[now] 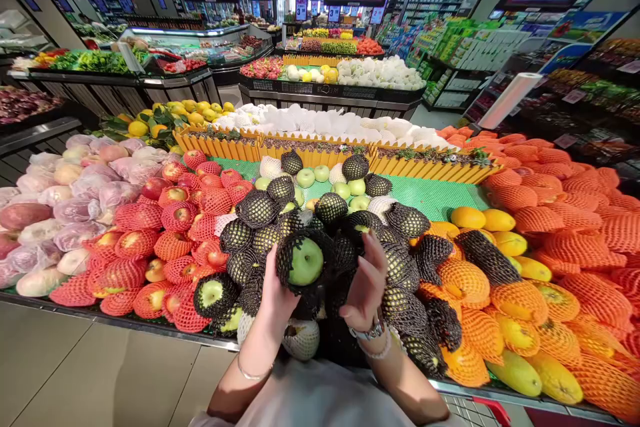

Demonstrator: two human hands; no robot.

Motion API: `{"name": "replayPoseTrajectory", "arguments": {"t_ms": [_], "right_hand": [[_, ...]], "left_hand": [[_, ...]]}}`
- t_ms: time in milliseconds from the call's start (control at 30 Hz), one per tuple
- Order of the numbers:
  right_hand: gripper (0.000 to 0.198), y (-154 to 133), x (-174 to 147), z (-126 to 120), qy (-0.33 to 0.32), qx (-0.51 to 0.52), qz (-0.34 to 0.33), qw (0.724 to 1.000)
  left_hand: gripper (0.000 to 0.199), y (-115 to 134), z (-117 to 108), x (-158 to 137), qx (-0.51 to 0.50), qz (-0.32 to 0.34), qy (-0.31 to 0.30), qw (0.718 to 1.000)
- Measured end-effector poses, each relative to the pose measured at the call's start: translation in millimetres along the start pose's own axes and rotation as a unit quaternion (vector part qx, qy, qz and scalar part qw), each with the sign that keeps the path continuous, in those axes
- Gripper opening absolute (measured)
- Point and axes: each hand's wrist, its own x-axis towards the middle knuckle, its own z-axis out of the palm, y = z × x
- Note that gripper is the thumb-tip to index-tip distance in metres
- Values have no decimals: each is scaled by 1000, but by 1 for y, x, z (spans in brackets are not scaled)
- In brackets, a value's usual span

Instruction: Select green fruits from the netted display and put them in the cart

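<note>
My left hand (pixel 277 290) is closed around a green apple (pixel 306 262) in a black foam net. The net's open end faces me, so the apple's bare stem side shows. To its right my right hand (pixel 366 277) is raised, palm turned inward and fingers apart, apparently holding nothing. Around both hands lie more green apples in black foam nets (pixel 404 263), heaped together. One of them, a netted apple with its top bare (pixel 213 291), rests left of my left wrist. Loose green apples (pixel 306 177) sit behind the heap on green matting. A white-netted fruit (pixel 301 339) lies between my forearms.
Red-netted apples (pixel 177 215) and plastic-wrapped fruit (pixel 75 197) lie to the left. Orange-netted yellow fruit (pixel 465 282) and red-orange netted fruit (pixel 565 193) fill the right. A low yellow picket planter (pixel 320 152) runs behind. A shopping cart (pixel 480 410) shows at bottom right.
</note>
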Motion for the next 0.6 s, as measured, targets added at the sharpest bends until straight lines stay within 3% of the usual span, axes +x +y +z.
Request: {"name": "replayPoseTrajectory", "arguments": {"t_ms": [100, 167, 267, 400, 533, 600], "right_hand": [[93, 2, 0, 11, -139, -5, -8, 990], [100, 1, 3, 17, -175, -24, 6, 984], [84, -2, 6, 20, -141, -4, 53, 989], [46, -6, 3, 24, -22, 44, 131, 990], [31, -9, -4, 31, 23, 59, 233, 970], [29, -9, -5, 30, 23, 73, 231, 970]], "left_hand": [[31, -1, -3, -4, -9, -7, 23, 1000], [30, -3, -2, -8, -17, -18, 13, 1000], [29, -4, 5, -14, -45, -66, -5, 997], [33, -7, 14, -18, -76, -95, -4, 993], [30, -16, 15, -17, -97, -75, 1, 992], [31, -21, 13, -15, -105, -76, 21, 991]]}}
